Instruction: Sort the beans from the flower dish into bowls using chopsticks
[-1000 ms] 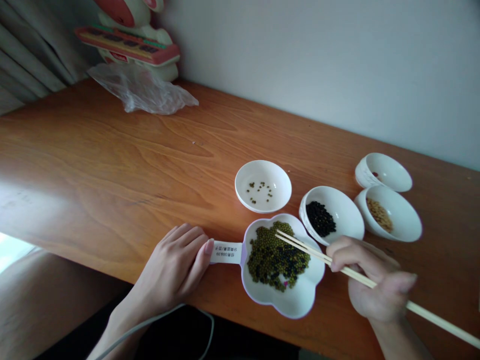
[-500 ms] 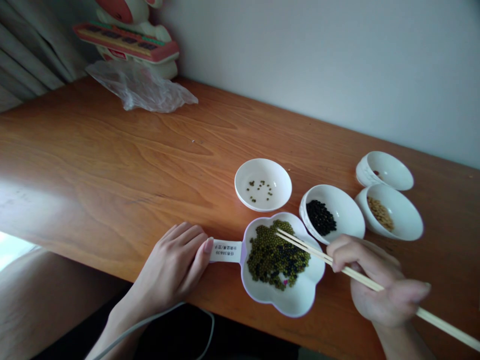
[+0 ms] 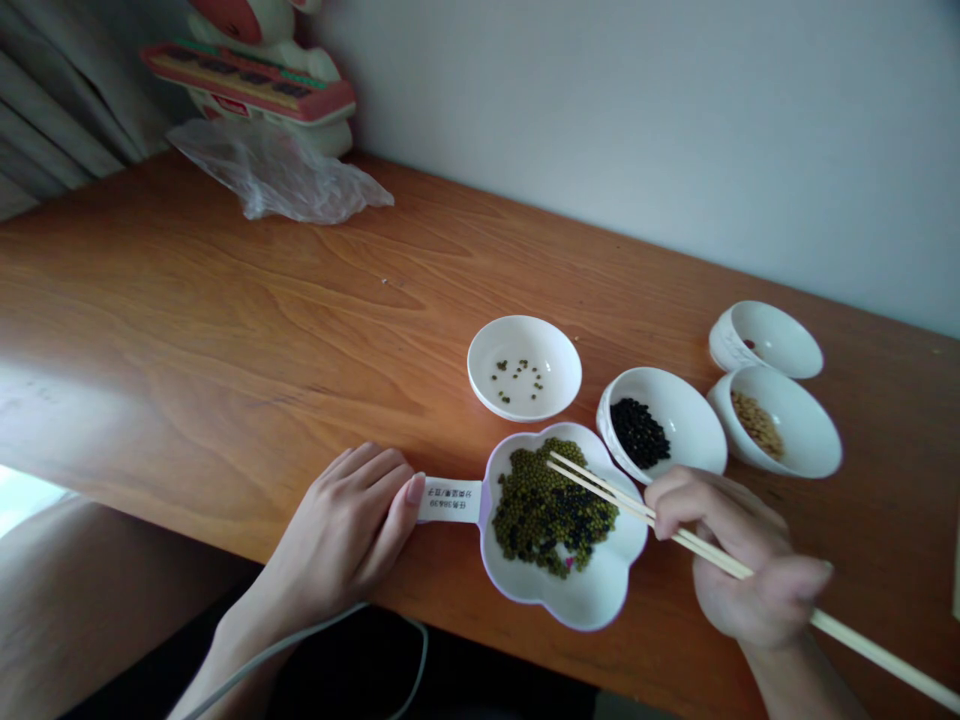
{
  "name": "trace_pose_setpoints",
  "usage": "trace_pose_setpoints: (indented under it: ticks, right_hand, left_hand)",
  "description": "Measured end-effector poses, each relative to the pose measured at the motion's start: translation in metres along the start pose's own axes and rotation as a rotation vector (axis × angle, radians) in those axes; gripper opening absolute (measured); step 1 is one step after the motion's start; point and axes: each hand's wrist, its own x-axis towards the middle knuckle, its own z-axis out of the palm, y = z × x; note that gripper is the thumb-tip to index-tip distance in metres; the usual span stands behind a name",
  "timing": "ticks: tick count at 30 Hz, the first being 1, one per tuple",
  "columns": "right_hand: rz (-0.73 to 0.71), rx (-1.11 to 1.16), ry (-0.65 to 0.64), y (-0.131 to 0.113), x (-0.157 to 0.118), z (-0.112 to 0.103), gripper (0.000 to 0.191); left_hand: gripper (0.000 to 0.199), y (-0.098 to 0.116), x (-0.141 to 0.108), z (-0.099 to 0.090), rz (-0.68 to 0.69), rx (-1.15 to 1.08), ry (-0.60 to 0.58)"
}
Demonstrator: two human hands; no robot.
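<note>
My left hand point(image 3: 352, 530) is closed around the handle of a white, flower-shaped dish point(image 3: 600, 595) with a lilac rim and a printed label point(image 3: 454, 500). Mixed green beans point(image 3: 532, 470) and black beans point(image 3: 551, 515) lie in it. A pair of wooden chopsticks point(image 3: 709, 550) is gripped in my right hand point(image 3: 742, 560), their tips at the green beans in the upper part of the dish. Just beyond the dish, a white bowl point(image 3: 555, 365) contains scattered green beans. Another bowl point(image 3: 694, 430), touching or nearly touching the dish on the right, holds black beans point(image 3: 639, 433).
On the right stand a bowl point(image 3: 814, 430) with tan kernels and, behind it, a bowl point(image 3: 791, 340) with a few brown pieces. A crumpled plastic bag point(image 3: 300, 180) and a toy keyboard figure point(image 3: 255, 85) sit at the back left. A cable point(image 3: 277, 650) crosses my left forearm.
My right hand and the chopsticks have shifted slightly left, the tips moving a little up and left over the green beans. My left hand keeps its hold on the handle.
</note>
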Motion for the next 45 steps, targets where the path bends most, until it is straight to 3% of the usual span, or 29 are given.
trace_pose_setpoints:
  ticks: [22, 30, 45]
  right_hand:
    - [0.008, 0.099, 0.106, 0.010, -0.002, 0.000, 0.078]
    - [0.051, 0.086, 0.064, 0.012, -0.002, -0.004, 0.083]
    - [-0.022, 0.074, 0.027, 0.014, -0.003, 0.000, 0.074]
  left_hand:
    - [0.037, 0.002, 0.003, 0.000, 0.018, 0.021, 0.022]
    - [0.036, -0.001, 0.003, 0.003, 0.044, 0.038, 0.042]
    - [0.037, -0.001, 0.003, 0.003, 0.035, 0.035, 0.029]
